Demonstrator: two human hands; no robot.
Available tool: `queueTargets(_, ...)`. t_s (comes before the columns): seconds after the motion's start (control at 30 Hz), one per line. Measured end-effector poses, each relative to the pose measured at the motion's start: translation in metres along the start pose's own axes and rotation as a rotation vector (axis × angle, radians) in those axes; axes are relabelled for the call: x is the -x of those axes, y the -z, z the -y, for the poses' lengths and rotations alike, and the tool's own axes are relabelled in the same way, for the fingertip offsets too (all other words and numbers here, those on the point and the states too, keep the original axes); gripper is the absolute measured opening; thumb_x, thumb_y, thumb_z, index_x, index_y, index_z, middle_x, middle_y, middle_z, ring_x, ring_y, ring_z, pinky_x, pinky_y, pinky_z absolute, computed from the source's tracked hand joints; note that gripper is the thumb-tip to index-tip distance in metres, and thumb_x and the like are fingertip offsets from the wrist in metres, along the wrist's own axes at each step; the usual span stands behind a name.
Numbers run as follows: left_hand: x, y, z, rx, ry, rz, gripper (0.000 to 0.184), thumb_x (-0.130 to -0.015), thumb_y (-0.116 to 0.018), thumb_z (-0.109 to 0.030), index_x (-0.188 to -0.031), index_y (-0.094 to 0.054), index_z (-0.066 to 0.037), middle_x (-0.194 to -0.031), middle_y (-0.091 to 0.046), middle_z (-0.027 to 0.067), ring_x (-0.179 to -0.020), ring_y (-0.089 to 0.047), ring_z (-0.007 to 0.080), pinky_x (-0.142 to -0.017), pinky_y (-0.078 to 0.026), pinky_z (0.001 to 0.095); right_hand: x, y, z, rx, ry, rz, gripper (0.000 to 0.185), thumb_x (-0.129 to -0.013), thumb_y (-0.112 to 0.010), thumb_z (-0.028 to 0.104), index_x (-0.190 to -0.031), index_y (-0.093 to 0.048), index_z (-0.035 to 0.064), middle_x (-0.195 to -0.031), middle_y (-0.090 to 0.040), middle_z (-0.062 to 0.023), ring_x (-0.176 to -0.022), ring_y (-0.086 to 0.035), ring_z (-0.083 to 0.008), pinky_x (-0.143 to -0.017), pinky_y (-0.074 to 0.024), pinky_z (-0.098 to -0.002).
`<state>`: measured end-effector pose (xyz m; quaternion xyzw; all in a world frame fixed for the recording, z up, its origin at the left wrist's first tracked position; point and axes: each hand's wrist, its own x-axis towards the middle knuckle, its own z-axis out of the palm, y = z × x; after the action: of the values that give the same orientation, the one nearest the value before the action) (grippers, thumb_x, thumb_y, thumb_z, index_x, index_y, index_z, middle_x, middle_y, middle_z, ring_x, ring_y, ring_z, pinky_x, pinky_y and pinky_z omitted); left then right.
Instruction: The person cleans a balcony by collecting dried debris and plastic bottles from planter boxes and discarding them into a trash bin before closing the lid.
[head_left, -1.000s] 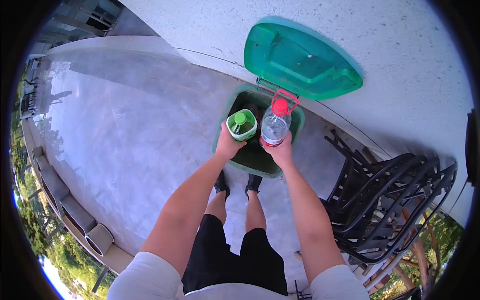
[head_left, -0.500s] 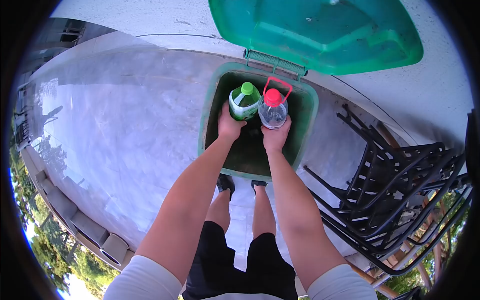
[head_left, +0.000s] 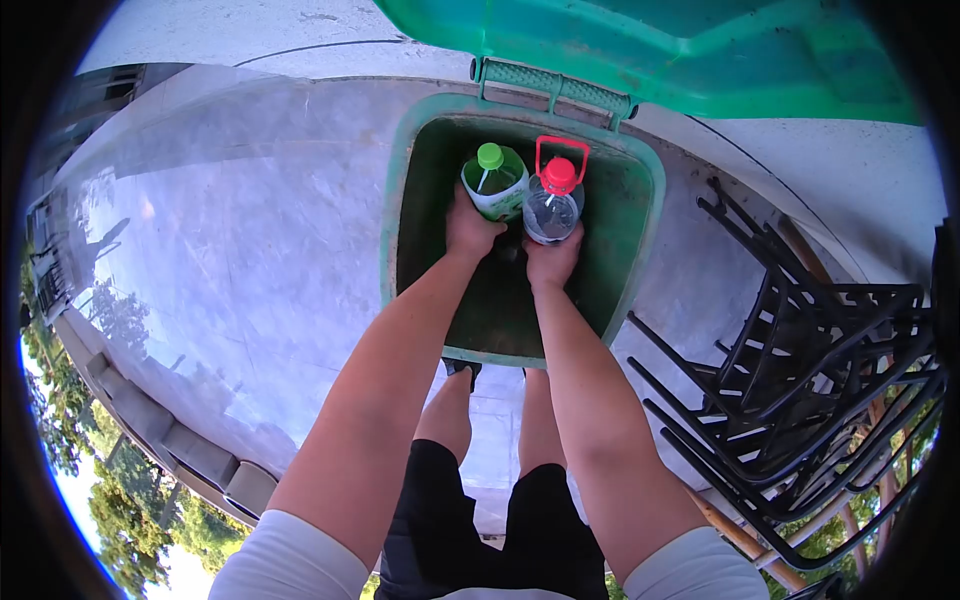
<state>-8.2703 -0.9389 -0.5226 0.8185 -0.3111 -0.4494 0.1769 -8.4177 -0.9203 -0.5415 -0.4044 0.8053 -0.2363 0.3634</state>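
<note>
Inside the green bin [head_left: 397,235], my left hand [head_left: 472,226] is wrapped round a green bottle [head_left: 495,187] with a green cap and a pale label. Beside it, my right hand [head_left: 553,258] grips a clear plastic bottle [head_left: 552,213] with a red cap and a red carry handle. Both bottles stand roughly upright, caps up, close together towards the bin's hinge side. Some of my fingers are hidden behind the bottles. The bin's dark lower interior is hard to make out.
The bin's green lid [head_left: 680,60] hangs open on its hinge against the white wall [head_left: 800,170]. Stacked black metal-framed chairs [head_left: 800,370] stand to the right. Smooth grey floor [head_left: 270,220] stretches left towards a low ledge [head_left: 190,450]. My legs are just before the bin.
Both hands, still holding the bottles, are now lower inside the bin. My view has moved closer, so the bin looks larger and the lid runs further out of frame.
</note>
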Motion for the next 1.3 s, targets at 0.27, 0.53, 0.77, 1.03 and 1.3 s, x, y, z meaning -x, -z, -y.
queueTargets(0.27, -0.007, -0.015, 0.017, 0.109, 0.027, 0.147, 0.086, -0.059, -0.085, -0.011, -0.133, -0.043, 0.0, -0.121, -0.063, 0.0228, -0.114, -0.061, 0.0393, -0.096, -0.05, 0.0431, -0.006, -0.001, -0.003, 0.097, -0.182, 0.056, 0.059, -0.07, -0.082, 0.01, -0.122, -0.056, 0.002, -0.111, -0.069, -0.0177, -0.105, -0.065, -0.0319, -0.095, -0.0482, -0.0403)
queueTargets(0.53, -0.003, -0.002, -0.006, 0.062, 0.042, 0.298, 0.071, -0.068, -0.079, -0.005, -0.133, -0.049, 0.0, -0.128, -0.061, 0.0208, -0.119, -0.058, 0.035, -0.1, -0.047, 0.039, -0.008, -0.011, 0.004, -0.139, -0.245, 0.147, 0.036, -0.082, -0.074, 0.009, -0.115, -0.063, -0.0003, -0.106, -0.071, -0.0113, -0.095, -0.066, -0.0215, -0.087, -0.048, -0.0349)
queueTargets(0.77, 0.009, 0.001, 0.005, -0.072, -0.085, 0.176, 0.071, -0.076, -0.069, -0.008, -0.141, -0.042, -0.004, -0.126, -0.061, 0.023, -0.119, -0.057, 0.0385, -0.1, -0.047, 0.042, -0.003, 0.021, 0.021, -0.29, -0.259, 0.291, 0.033, -0.085, -0.072, 0.012, -0.114, -0.063, -0.0011, -0.104, -0.07, -0.0083, -0.093, -0.064, -0.0196, -0.087, -0.0472, -0.0331)
queueTargets(1.03, 0.085, 0.033, -0.026, 0.343, 0.026, 0.233, 0.057, -0.088, -0.066, -0.012, -0.142, -0.048, -0.004, -0.13, -0.063, 0.0132, -0.116, -0.061, 0.0269, -0.097, -0.049, 0.0361, 0.021, 0.064, 0.061, -0.234, -0.305, 0.372, 0.045, -0.087, -0.071, 0.022, -0.124, -0.062, -0.0027, -0.11, -0.069, -0.0147, -0.099, -0.065, -0.0234, -0.09, -0.0478, -0.034)
queueTargets(1.3, 0.201, 0.109, -0.123, 0.666, 0.258, 0.321, 0.053, -0.097, -0.063, -0.023, -0.145, -0.046, -0.011, -0.134, -0.059, 0.0052, -0.115, -0.058, 0.0181, -0.088, -0.052, 0.0362, 0.061, 0.151, 0.135, -0.534, -0.448, 0.461, 0.037, -0.09, -0.068, 0.024, -0.116, -0.065, -0.0025, -0.097, -0.068, -0.0093, -0.083, -0.065, -0.0178, -0.076, -0.0515, -0.0289)
